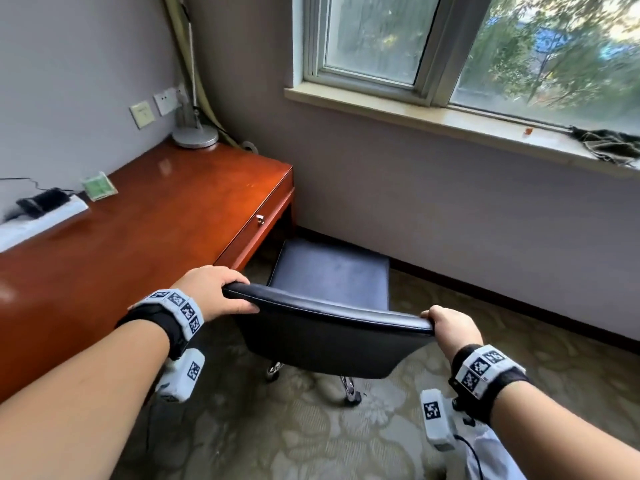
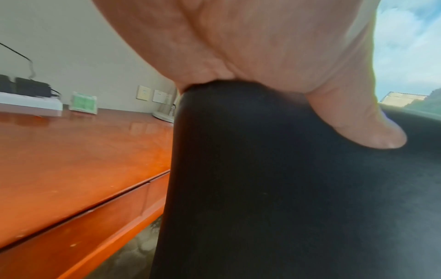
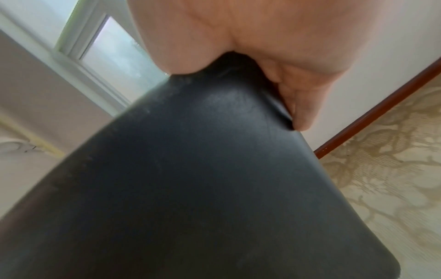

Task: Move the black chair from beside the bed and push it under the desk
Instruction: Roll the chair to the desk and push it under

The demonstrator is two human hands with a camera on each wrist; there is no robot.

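The worktop [image 1: 145, 216], a long red-brown desk along the left wall, is the largest thing, and its right end with the drawer stands close to the wall under the window [image 1: 450, 46]. The black chair [image 1: 329, 334] is on the patterned carpet [image 1: 311, 427] just beside the front edge of the worktop, near its right corner; the front part of the seat seems to sit already a little under that edge, but the backrest is well out. It looks like a padded chair with stiff back and smooth leather-like cover, on a metal base with castors, so it should roll rather than need lifting, and the top rim of the backrest is the sensible place to hold. The left hand [image 1: 214, 289] is clenched over the left end of this rim, thumb on the rear face. The right hand [image 1: 450, 327] grasps the right end in the same manner. At the far edge stand a lamp base [image 1: 195, 135], a power strip [image 1: 41, 220] and a small green card [image 1: 98, 186].
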